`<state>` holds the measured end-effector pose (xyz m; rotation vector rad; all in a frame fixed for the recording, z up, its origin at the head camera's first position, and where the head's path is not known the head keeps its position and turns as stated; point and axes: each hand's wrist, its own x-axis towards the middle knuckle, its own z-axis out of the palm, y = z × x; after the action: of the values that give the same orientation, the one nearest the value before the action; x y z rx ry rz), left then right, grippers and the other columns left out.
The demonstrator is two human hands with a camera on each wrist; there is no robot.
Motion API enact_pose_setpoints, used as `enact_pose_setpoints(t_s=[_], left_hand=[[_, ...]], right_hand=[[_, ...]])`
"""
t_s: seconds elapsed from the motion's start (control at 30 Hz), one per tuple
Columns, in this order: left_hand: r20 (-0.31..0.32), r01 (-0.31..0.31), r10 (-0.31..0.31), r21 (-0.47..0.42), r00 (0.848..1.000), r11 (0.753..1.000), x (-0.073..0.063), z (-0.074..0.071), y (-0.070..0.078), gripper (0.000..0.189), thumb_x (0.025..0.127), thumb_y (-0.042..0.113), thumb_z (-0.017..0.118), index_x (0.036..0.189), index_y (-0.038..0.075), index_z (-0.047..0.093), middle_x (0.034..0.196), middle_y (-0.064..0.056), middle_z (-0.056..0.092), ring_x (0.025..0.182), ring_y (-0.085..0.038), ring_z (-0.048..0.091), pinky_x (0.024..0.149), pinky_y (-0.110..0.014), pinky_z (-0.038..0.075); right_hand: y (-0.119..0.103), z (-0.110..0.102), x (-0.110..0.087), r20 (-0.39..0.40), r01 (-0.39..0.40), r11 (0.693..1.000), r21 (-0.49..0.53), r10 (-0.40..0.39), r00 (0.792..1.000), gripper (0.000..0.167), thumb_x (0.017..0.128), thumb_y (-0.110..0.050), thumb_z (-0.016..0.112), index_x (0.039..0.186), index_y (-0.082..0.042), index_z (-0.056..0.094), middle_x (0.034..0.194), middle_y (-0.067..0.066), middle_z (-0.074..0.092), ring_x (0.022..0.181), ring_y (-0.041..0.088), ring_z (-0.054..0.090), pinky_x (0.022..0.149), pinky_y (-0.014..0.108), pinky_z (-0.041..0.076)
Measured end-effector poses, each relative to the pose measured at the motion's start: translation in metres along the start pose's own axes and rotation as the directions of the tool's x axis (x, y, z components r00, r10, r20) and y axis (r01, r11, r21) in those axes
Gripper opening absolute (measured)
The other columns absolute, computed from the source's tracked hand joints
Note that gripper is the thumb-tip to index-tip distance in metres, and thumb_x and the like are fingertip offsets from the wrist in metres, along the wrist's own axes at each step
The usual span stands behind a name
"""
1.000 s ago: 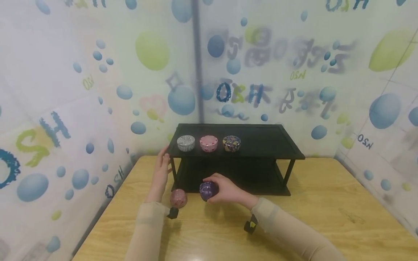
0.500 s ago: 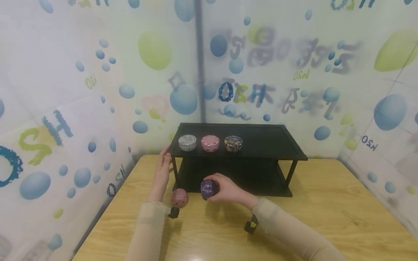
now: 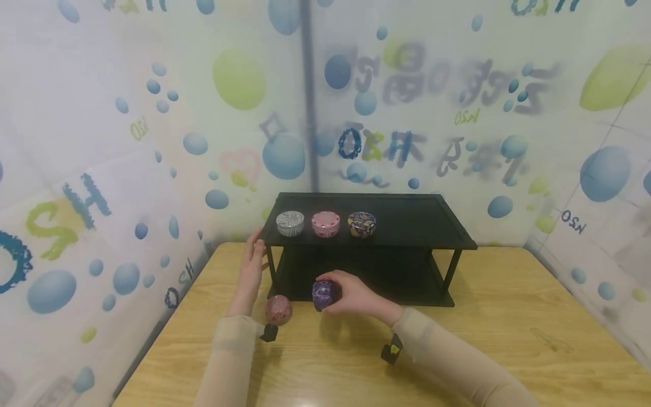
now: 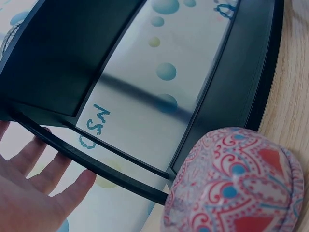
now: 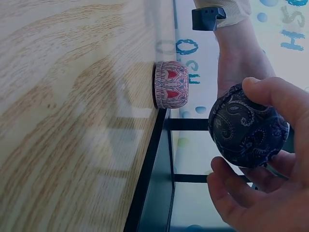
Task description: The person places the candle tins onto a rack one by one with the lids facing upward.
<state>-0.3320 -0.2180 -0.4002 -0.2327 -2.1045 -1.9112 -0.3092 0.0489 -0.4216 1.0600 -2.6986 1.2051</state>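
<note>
My right hand (image 3: 353,295) pinches a dark purple paisley-patterned round tin (image 3: 324,295) between thumb and fingers, in front of the lower shelf. In the right wrist view the tin (image 5: 246,128) shows its round patterned face, held clear of the wooden table. At the left end of the black two-tier rack (image 3: 407,220), my left hand (image 3: 251,268) rests by the top corner. Its fingers are extended beside the rack's post (image 4: 91,164) in the left wrist view. A pink-red patterned tin (image 3: 278,310) sits on the table near the left wrist.
Along the front left of the rack's upper tier stand a silver-white tin (image 3: 290,224), a pink tin (image 3: 325,224) and a multicoloured dark tin (image 3: 361,224). The wooden table (image 3: 488,339) extends around the rack. Patterned walls (image 3: 447,85) enclose the back and sides.
The purple tin tilts slightly in my right hand and rises a little. My left hand stays at the rack's corner; the view itself shifts slightly.
</note>
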Motion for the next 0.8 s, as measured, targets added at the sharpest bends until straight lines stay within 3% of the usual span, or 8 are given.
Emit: enact_pose_setpoints(t_s=[0.17, 0.8], left_hand=[[0.027, 0.018, -0.018, 0.0, 0.999, 1.0, -0.011, 0.002, 0.021, 0.052, 0.106, 0.032, 0.034, 0.153, 0.012, 0.025, 0.157, -0.017, 0.018, 0.136, -0.046, 0.029, 0.105, -0.064, 0.031], [0.022, 0.008, -0.008, -0.011, 1.0, 1.0, -0.01, 0.002, 0.023, 0.052, 0.106, 0.032, 0.034, 0.153, 0.011, 0.025, 0.157, -0.018, 0.019, 0.135, -0.046, 0.03, 0.105, -0.064, 0.03]], right_hand=[[0.002, -0.001, -0.001, -0.009, -0.012, 1.0, 0.002, 0.012, 1.0, 0.064, 0.066, -0.022, 0.086, 0.125, -0.016, 0.062, 0.116, 0.001, 0.061, 0.105, 0.019, 0.056, 0.092, 0.04, 0.049], [0.0, -0.005, 0.001, -0.002, -0.049, 0.999, 0.016, 0.049, 0.999, 0.068, 0.067, -0.025, 0.087, 0.128, -0.013, 0.061, 0.123, 0.006, 0.061, 0.112, 0.024, 0.055, 0.098, 0.045, 0.046]])
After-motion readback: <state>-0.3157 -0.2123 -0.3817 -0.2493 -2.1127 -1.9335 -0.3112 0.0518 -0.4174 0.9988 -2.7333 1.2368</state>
